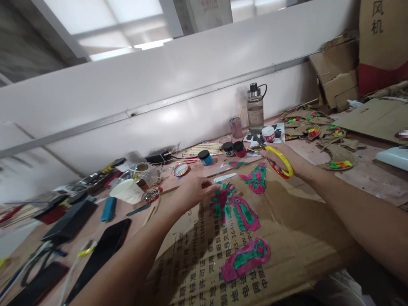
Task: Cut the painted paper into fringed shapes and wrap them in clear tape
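Observation:
My right hand (279, 158) is closed around a pair of scissors (283, 160) with yellow and orange handles. Their dark blades point up and left, over the paint jars. My left hand (200, 189) reaches in from the left with fingers stretched out, its fingertips at the edge of a spiky pink-and-green painted cutout (221, 200). Whether they touch it is hard to tell. Around it on a flat cardboard sheet (293, 238) lie other painted cutouts: a triangular one (256, 178), a long one (246, 214) and a rounded one (247, 258).
Behind the cardboard stand a blue paint jar (205, 157), a red paint jar (239, 149) and a water bottle (255, 110). To the left are a white cup (127, 191), bead dishes and a phone (103, 255). Rope-covered pieces (338, 153) lie at right.

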The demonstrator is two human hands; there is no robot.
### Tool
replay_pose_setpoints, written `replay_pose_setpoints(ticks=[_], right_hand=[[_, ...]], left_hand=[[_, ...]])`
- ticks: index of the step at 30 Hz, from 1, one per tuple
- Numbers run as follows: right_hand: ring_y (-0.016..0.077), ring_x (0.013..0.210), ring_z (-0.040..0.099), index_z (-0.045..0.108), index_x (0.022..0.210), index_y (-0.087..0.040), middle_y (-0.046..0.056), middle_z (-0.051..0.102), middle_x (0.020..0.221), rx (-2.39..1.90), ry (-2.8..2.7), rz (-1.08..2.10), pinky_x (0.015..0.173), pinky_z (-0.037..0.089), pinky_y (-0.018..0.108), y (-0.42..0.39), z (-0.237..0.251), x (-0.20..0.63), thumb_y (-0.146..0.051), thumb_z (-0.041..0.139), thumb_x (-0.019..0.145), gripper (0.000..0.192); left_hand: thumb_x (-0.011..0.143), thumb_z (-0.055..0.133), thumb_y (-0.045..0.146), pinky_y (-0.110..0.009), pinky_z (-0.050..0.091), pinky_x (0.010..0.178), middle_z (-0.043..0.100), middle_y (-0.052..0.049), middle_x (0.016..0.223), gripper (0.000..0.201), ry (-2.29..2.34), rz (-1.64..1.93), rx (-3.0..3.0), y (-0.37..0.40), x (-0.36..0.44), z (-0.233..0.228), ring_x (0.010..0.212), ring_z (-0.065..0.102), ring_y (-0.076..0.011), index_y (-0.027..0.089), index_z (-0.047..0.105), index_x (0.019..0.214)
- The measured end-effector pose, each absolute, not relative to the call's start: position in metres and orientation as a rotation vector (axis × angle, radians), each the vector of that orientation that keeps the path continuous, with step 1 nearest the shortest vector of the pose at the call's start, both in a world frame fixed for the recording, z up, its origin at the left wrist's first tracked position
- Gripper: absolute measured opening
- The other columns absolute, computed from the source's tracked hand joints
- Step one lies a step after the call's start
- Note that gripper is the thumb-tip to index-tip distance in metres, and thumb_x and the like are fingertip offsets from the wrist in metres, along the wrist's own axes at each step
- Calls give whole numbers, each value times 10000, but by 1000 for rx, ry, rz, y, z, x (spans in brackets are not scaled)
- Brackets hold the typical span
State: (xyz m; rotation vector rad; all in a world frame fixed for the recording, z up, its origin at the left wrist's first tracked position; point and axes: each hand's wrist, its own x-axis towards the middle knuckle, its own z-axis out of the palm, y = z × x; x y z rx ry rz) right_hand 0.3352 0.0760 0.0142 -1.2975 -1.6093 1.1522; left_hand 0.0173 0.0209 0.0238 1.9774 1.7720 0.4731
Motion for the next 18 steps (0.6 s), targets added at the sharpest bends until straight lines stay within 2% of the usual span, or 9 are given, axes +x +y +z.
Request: replay_pose_setpoints(ticks=[3,7,10,12,15,18], right_hand=[[98,331,408,513,767,-232,-78,465,449,-1323,-1623,1143,326,292,215,79,11,334,-428,719,826,291],[89,331,392,505,743,-229,-86,435,437,-1370,-1647,1129,336,281,208,79,11,333,-439,732,812,317],[90,346,393,539,766,-221,-85,424,440,-1347,-1641,1098,344,271,205,78,11,331,-458,734,811,311],[84,343,375,561,783,-214,-88,411,440,-1330,-1624,1091,340,255,204,78,12,330,-454,734,816,298],[76,319,347,574,796,-208,-90,413,435,-1361,-1562,1130,317,232,203,79,15,328,-412,718,831,252],[79,305,360,575,817,-216,-96,422,439,-1346,-1483,1217,297,235,194,81,15,328,-394,698,839,217]], left_hand=[[796,706,572,-320,470,717,741,-95,803,357,1870,564,2176,47,23,25,841,678,-280,219,757,797],[784,761,464,-340,492,852,763,-90,976,287,1592,590,2373,95,54,10,946,691,-286,236,774,958],[687,853,324,-358,485,930,749,-103,1131,442,1398,468,2534,119,79,-1,1066,676,-311,233,755,1108],[691,839,263,-366,495,893,764,-92,1023,373,1413,340,2551,126,88,-5,999,693,-316,221,769,1054],[766,727,186,-369,514,825,759,-70,833,124,1455,286,2550,124,89,-6,862,712,-297,220,781,872],[833,635,153,-369,543,826,783,-74,897,182,1472,543,2595,116,79,-5,867,728,-272,243,781,892]])
